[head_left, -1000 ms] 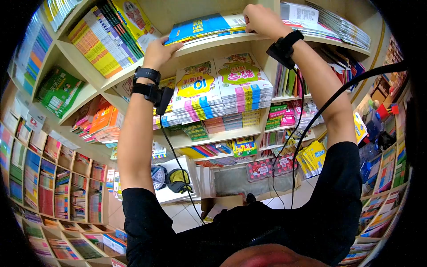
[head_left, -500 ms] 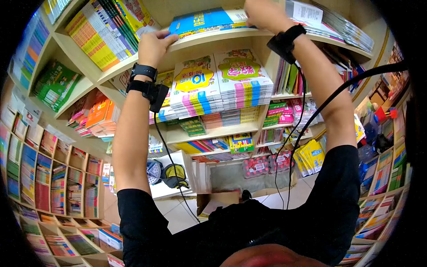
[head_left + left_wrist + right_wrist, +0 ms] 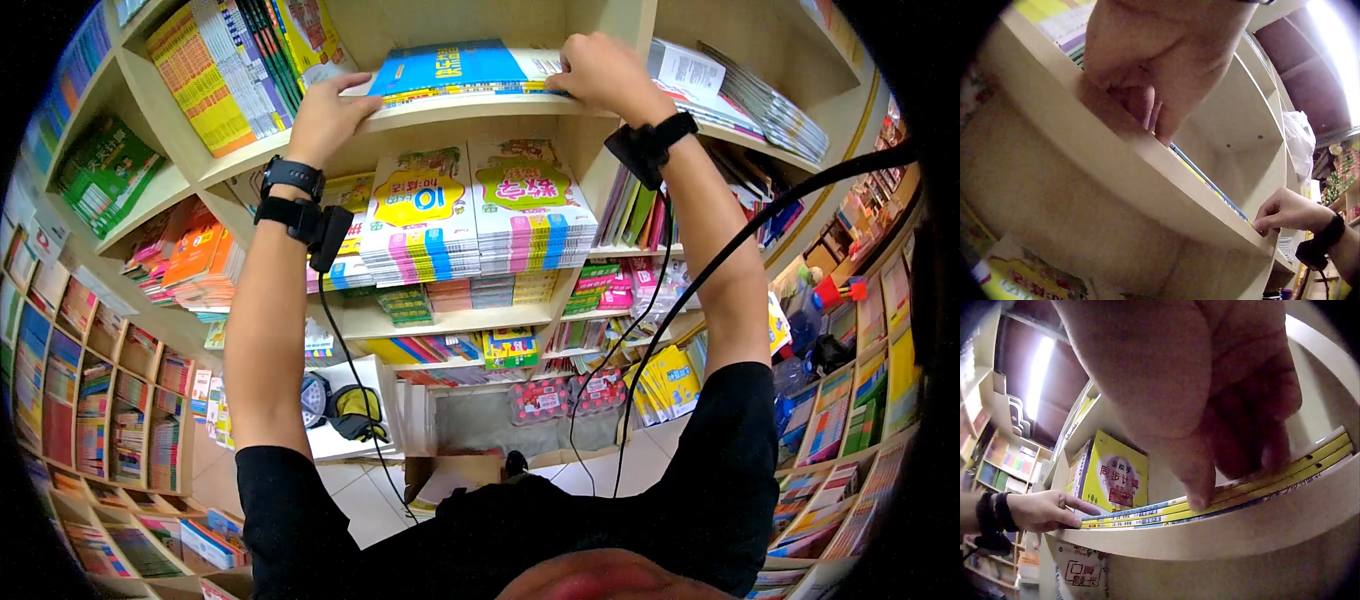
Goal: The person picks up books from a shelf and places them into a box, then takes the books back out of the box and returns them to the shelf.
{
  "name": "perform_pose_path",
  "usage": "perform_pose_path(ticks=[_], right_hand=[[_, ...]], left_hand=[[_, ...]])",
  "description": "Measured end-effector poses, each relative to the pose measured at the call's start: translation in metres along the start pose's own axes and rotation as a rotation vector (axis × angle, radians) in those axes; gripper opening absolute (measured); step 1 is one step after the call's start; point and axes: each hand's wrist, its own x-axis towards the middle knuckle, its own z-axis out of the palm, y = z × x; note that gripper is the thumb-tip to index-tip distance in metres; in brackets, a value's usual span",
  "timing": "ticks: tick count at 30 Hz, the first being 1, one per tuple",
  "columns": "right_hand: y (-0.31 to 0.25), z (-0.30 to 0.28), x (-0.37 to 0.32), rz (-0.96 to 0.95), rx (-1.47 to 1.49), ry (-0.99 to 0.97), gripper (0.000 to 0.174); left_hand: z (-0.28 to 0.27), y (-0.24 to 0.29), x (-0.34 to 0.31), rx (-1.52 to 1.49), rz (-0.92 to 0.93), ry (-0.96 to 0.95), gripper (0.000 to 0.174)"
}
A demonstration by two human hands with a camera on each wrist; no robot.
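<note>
A low stack of thin books (image 3: 450,68) with a blue cover on top lies flat at the front of the upper shelf, yellow spines facing out. My left hand (image 3: 328,118) is at its left end, fingers extended, thumb along the shelf's front edge. At the right end my right hand (image 3: 608,75) grips the stack with bent fingers. Seen from the right wrist, the right thumb (image 3: 1197,494) presses on the spines (image 3: 1166,515), with the other fingers bent over the top cover. The left hand (image 3: 1044,509) reaches the spines' far end in that view.
Upright books (image 3: 225,75) fill the shelf's left side; loose books (image 3: 765,100) lie in the compartment at right. Below are two tall stacks of workbooks (image 3: 425,215). A black cable (image 3: 740,230) crosses before my right arm. A white stand (image 3: 345,415) is lower down.
The head view has shifted, so the shelves sit a little further left. My left hand has slid slightly left along the stack's end. The right hand stays at the right end.
</note>
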Motion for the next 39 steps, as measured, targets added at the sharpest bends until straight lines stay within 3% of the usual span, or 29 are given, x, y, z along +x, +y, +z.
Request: perform_pose_path(ticks=[3,12,17,20,22,26,28,29,30,32,39], right_hand=[[0.002,0.001,0.0,0.012,0.052,-0.086,0.028],[0.0,0.011,-0.016,0.065,0.155,0.062,0.03],[0.0,0.01,-0.012,0.006,0.159,0.067,0.033],[-0.003,0.008,-0.009,0.098,0.193,-0.007,0.034],[-0.005,0.005,-0.01,0.115,0.213,-0.02,0.036],[0.0,0.012,-0.01,0.084,0.185,0.027,0.035],[-0.002,0.01,-0.01,0.084,0.148,0.021,0.035],[-0.003,0.01,-0.011,0.087,0.16,0.028,0.035],[-0.003,0.01,-0.011,0.088,0.175,0.037,0.035],[-0.002,0.01,-0.011,0.079,0.178,0.038,0.035],[-0.003,0.01,-0.01,0.115,0.206,0.004,0.036]], left_hand=[[-0.004,0.0,-0.002,0.089,0.066,-0.007,0.039],[-0.001,-0.002,-0.004,-0.046,-0.106,-0.054,0.032],[-0.004,-0.018,-0.003,-0.029,0.088,-0.072,0.032],[-0.003,-0.022,0.0,-0.015,0.092,-0.062,0.033],[-0.007,-0.012,-0.004,0.047,0.073,-0.063,0.036],[-0.007,-0.01,-0.003,-0.102,-0.014,-0.135,0.036],[-0.012,0.009,-0.012,-0.002,-0.028,-0.078,0.031],[-0.014,0.02,-0.014,-0.07,-0.146,-0.09,0.035],[-0.016,0.025,-0.017,-0.076,-0.148,-0.091,0.035],[-0.019,0.03,-0.022,-0.041,-0.036,-0.063,0.035],[-0.016,0.017,-0.015,0.006,-0.025,-0.057,0.036]])
